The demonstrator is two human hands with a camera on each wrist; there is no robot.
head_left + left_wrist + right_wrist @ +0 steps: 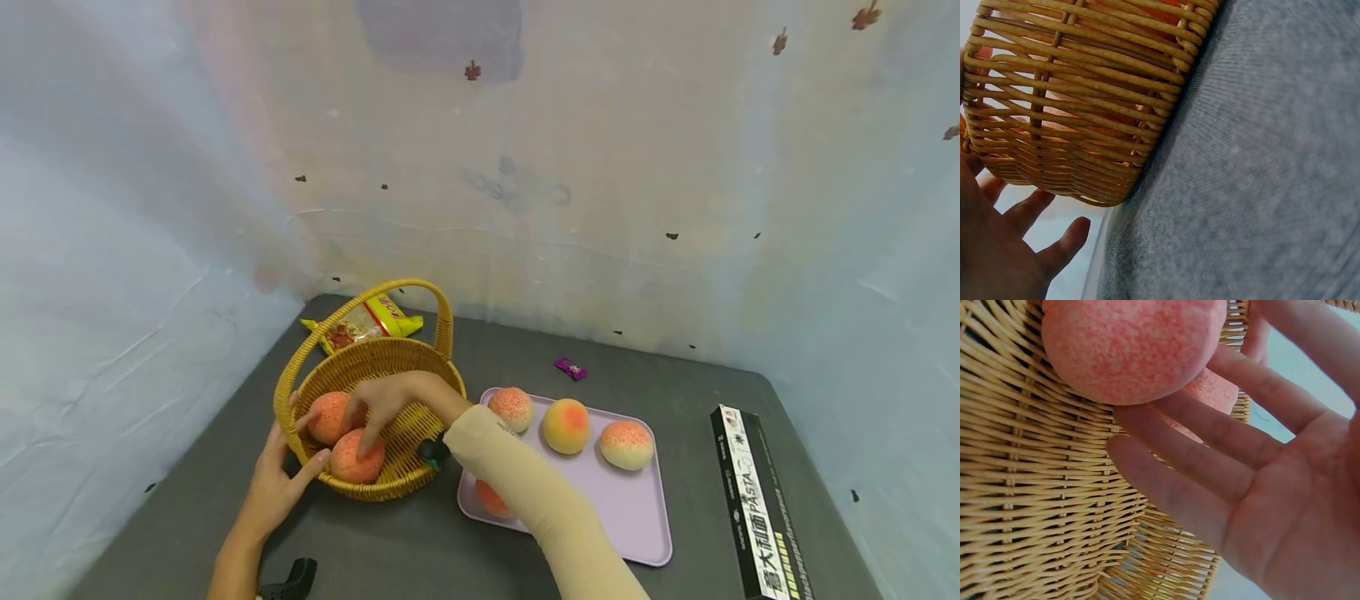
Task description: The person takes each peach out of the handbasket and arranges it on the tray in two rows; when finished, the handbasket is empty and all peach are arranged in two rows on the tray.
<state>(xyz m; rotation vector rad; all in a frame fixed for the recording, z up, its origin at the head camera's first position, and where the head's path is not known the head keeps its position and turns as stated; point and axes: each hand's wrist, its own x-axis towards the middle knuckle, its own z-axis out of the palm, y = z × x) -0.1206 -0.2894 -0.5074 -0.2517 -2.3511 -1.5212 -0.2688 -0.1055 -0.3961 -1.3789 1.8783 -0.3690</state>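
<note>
The yellow wicker basket [408,433] with a tall arched handle holds two speckled pink-red peaches. My right hand [386,404] reaches in over the rim; its thumb lies on the nearer peach [357,456] and its fingers dip between the two. In the right wrist view, straight-looking fingers pass behind this peach [1135,347]. Farther back in the basket sits the other peach [328,417]. My left hand [273,483] rests at the basket's left side, thumb and a finger at the rim by the handle. Spread fingers [1063,247] show beside the weave in the left wrist view.
Right of the basket, a lilac tray [622,525] carries several peaches, one partly hidden by my right sleeve. A yellow snack bag [386,317] lies behind the basket, a small purple packet [571,368] behind the tray. A black pasta box [757,500] lies along the table's right side.
</note>
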